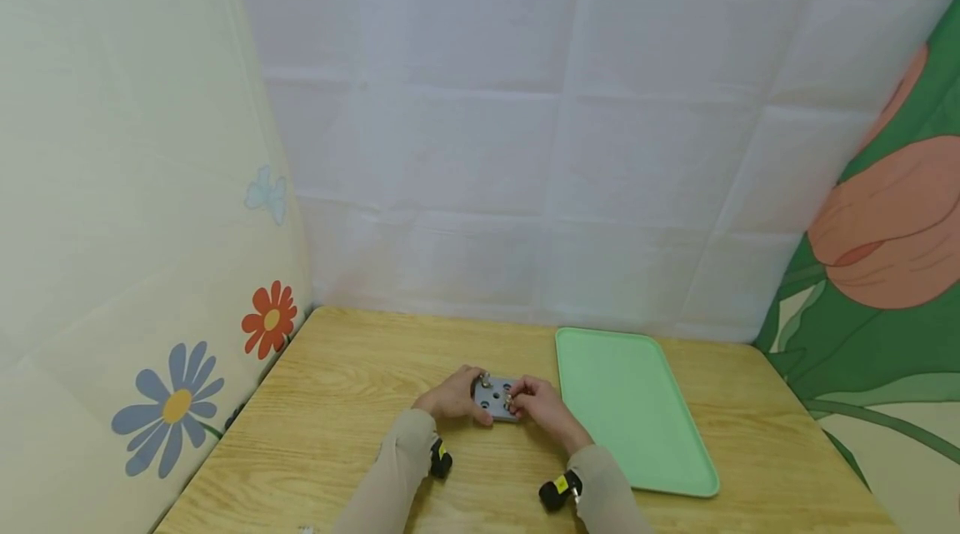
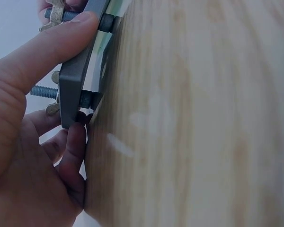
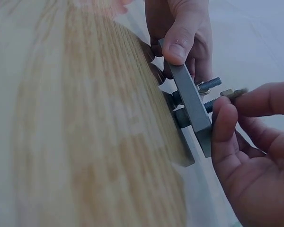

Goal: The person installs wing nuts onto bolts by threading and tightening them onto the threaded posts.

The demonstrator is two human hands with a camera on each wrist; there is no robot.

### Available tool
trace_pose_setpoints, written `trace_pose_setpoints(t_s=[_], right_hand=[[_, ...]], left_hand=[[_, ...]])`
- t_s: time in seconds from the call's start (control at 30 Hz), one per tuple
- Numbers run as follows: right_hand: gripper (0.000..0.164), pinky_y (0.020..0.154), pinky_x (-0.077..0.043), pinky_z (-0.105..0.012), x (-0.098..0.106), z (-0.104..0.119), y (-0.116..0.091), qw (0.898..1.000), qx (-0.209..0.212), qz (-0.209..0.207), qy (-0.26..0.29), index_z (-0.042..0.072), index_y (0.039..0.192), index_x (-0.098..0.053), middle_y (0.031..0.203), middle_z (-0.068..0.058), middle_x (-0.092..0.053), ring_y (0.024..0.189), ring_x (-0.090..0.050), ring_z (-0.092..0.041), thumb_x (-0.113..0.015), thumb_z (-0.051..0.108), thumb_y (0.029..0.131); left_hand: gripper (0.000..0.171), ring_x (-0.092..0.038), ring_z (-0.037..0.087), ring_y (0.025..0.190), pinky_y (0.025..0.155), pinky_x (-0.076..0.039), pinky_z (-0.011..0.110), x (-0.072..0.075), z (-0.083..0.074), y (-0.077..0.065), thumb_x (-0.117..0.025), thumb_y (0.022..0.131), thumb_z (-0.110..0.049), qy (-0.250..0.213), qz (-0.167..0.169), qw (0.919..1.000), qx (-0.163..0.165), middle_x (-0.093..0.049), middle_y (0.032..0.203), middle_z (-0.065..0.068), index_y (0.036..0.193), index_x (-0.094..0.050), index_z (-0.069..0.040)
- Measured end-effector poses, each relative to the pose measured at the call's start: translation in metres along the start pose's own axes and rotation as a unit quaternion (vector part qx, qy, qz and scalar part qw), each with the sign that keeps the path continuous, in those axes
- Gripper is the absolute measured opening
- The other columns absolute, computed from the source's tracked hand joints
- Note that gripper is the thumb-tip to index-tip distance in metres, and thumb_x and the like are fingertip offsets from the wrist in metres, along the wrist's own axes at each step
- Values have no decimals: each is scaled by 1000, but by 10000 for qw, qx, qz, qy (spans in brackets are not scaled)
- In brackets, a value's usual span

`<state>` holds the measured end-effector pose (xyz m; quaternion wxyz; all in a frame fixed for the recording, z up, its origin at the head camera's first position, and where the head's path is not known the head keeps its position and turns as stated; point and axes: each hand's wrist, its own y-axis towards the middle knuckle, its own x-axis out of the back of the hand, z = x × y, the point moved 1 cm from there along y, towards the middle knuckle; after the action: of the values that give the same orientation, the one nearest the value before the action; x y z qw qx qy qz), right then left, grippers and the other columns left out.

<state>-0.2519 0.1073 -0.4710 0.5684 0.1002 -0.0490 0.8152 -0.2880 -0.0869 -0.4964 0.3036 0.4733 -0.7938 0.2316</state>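
Observation:
A grey metal plate (image 1: 498, 386) with several holes is held just over the wooden table. My left hand (image 1: 452, 395) grips its left end, thumb on the near edge and fingers around the far side. Two bolts pass through the plate; their dark socket heads (image 3: 182, 118) face the table and their threaded ends (image 2: 43, 91) stick out on top. The left bolt carries a brass wing nut (image 1: 486, 381) against the plate. At the other bolt, my right hand (image 1: 546, 407) pinches a second brass wing nut (image 3: 233, 93) between thumb and forefinger, at the bolt's threaded end.
A light green tray (image 1: 637, 426) lies on the wooden table (image 1: 360, 401) just right of my right hand. A small shiny piece (image 1: 306, 529) shows at the table's front edge. Hanging cloths enclose the table at the back and both sides.

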Motion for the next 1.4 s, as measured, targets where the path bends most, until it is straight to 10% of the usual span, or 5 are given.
trace_pose_setpoints(t_s=[0.47,0.9,1.4], right_hand=[[31,68,-51,-35,2,0,0,9999,10,67,-142,-16,112,-53,91,-17,-57,74,-56,-18,-56,-7,83],[14,61,-49,-29,4,-33,16,9982,-63,-62,-592,-3,94,-62,85,-4,-61,70,-56,-14,-66,6,85],[18,64,-50,-31,2,-12,7,9996,-3,82,266,-18,92,-55,80,-10,-60,69,-56,-16,-42,-6,91]], left_hand=[[84,-48,20,96,89,-39,41,1,-2,0,-86,68,-26,-108,31,9999,86,-47,123,11,136,-43,0],[87,-48,20,98,90,-39,41,2,-3,-1,-86,68,-28,-138,16,9998,163,-47,126,11,138,-42,-1],[85,-48,20,97,88,-40,41,1,-1,0,-86,68,-25,-33,4,10000,86,-48,121,10,137,-43,-1]])
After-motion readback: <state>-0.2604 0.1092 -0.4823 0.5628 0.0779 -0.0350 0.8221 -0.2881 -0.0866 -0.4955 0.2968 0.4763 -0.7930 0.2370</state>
